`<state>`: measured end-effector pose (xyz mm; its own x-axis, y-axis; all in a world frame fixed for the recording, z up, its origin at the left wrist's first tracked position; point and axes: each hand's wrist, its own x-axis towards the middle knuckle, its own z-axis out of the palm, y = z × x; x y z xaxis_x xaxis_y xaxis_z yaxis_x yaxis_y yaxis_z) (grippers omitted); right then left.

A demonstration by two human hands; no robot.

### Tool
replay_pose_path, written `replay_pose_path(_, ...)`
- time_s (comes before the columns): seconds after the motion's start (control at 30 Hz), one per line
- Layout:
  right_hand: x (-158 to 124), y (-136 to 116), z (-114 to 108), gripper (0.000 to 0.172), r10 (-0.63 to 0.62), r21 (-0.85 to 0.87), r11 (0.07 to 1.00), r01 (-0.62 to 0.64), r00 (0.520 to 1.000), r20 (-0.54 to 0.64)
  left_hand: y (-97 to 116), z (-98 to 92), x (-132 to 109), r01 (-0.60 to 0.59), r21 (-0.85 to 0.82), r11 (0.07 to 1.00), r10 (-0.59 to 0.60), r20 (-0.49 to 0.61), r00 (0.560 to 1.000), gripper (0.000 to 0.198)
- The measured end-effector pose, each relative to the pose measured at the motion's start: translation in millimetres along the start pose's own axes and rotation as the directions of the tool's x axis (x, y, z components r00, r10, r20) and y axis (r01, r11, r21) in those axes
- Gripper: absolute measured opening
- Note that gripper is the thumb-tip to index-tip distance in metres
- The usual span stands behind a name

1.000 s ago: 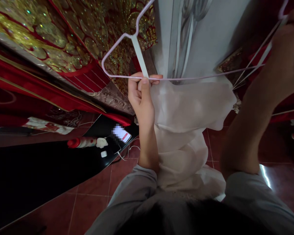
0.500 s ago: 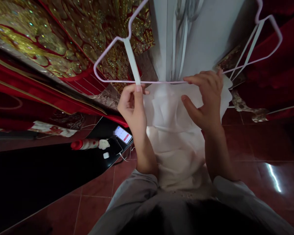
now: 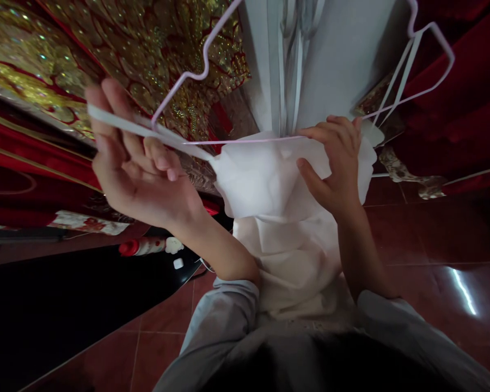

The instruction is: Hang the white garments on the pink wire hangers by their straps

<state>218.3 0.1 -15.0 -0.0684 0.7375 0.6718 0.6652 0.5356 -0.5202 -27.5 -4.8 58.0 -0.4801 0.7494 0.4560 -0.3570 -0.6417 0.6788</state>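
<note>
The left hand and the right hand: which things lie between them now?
In the head view, the white garment, a pale strap and the lilac hanger's lower bar lie between the left hand and right hand.

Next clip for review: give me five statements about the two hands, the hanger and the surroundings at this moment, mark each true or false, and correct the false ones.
1. The left hand has a pale strap stretched across its fingers. True.
2. The right-side strap is looped over the hanger. True.
3. The right hand is holding the red-capped bottle. False: its fingertips are at the hanger's lower bar, and the bottle lies on the black table.
4. The cloth garment below the hanger's lower bar is bright blue. False: it is white.
5. The floor is red tile. True.
</note>
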Motion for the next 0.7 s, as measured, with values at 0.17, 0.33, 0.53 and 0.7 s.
replay_pose_path(0.17, 0, 3, -1, 0.039, -0.043, -0.053, 0.998, 0.042, 0.999, -0.003, -32, -15.2, -20, 0.074, 0.127, 0.989, -0.030, -0.320, 0.947, 0.030)
replay_pose_path(0.33, -1, -1, -2, 0.042, -0.058, -0.046, 0.997, 0.058, 0.998, 0.001, -51, 8.7, -44, 0.236, 0.082, 0.968, -0.238, 0.011, 0.971, 0.017)
replay_pose_path(0.53, 6, 7, -18, 0.035, -0.112, 0.126, 0.982, 0.137, 0.976, -0.188, -49, 25.5, -54, 0.173, 0.048, 0.984, -0.176, 0.071, 0.982, 0.013)
replay_pose_path(0.7, 15, 49, -25, 0.026, 0.329, 0.405, 0.913, -0.052, 0.681, -0.654, -55, 23.7, -52, 0.134, -0.008, 0.991, -0.132, 0.136, 0.982, 0.021)
